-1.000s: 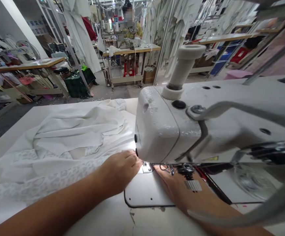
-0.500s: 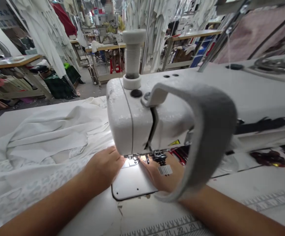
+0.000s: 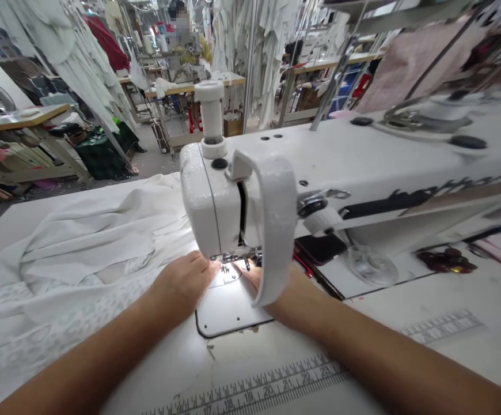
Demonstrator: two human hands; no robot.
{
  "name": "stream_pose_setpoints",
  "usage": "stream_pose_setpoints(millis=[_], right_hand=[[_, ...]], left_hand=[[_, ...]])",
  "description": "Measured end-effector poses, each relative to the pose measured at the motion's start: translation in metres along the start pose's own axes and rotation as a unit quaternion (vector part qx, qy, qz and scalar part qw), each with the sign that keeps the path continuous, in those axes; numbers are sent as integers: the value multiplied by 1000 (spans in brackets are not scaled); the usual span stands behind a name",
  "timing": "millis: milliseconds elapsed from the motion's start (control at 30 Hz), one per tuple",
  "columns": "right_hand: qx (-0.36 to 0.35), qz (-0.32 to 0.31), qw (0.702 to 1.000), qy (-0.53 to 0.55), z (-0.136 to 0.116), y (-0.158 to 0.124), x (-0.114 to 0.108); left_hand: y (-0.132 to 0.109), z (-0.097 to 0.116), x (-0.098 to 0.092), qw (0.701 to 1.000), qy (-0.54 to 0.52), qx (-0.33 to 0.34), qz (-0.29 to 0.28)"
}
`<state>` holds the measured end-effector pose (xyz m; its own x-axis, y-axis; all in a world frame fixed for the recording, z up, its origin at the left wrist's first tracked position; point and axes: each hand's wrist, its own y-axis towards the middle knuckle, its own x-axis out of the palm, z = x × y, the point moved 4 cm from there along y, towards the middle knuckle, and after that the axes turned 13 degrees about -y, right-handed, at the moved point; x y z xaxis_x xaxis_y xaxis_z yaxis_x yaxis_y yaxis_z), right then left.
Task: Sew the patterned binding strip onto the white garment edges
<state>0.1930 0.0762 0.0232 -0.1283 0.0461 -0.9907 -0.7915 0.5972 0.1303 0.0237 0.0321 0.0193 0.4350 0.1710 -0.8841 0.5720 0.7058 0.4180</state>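
A white sewing machine [image 3: 198,199] stands before me, with a curved white guard [image 3: 279,225] at its front. My left hand [image 3: 185,279] is left of the needle area, its fingers closed at the edge of white fabric [image 3: 103,236]; their tips are partly hidden under the machine head. My right hand [image 3: 291,291] reaches in from the right behind the guard. Its fingertips come close to the presser foot [image 3: 247,264], bent together, but what they hold is hidden. Beneath both hands lies the lit metal plate [image 3: 224,311].
The fabric, partly spotted, spreads over the table's left side. A printed ruler [image 3: 268,389] runs along the front edge. Right of my hand lie a dark phone-like object [image 3: 322,249] and a brown hair clip [image 3: 447,260]. Other sewing tables and hanging white garments fill the background.
My viewpoint has shifted, so the guard appears smaller and farther left, and more of the machine's arm shows. Both hands stay beside the presser foot.
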Motion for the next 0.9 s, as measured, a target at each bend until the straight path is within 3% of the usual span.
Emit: stream_pose_setpoints(millis=[100,200,367,467,533,633,733,800,900], right_hand=[[-19,18,1000,-17,-4,-6,-3],[-54,31,998,-19,-14,-19,0],[-114,77,989,-51,-39,-33,2],[-109,80,990,-42,-46,-29,1],[-114,55,992,-24,-51,-24,2],[-130,30,991,-12,-57,-18,7],[-146,28,989,-15,-59,-16,11],[-162,22,986,-13,-57,-18,12],[-177,13,984,4,-49,-25,9]], left_hand=[[-8,2,-15,1000,13,-13,-22],[-25,12,-26,986,60,-96,-123],[-53,60,-23,944,-4,-204,-261],[-46,78,-23,923,-55,-205,-320],[-32,74,-29,914,-61,-200,-347],[-1,46,-39,936,-37,-154,-314],[20,18,-35,970,-43,-2,-241],[19,7,-24,974,-43,74,-211],[9,6,-12,990,-40,81,-112]])
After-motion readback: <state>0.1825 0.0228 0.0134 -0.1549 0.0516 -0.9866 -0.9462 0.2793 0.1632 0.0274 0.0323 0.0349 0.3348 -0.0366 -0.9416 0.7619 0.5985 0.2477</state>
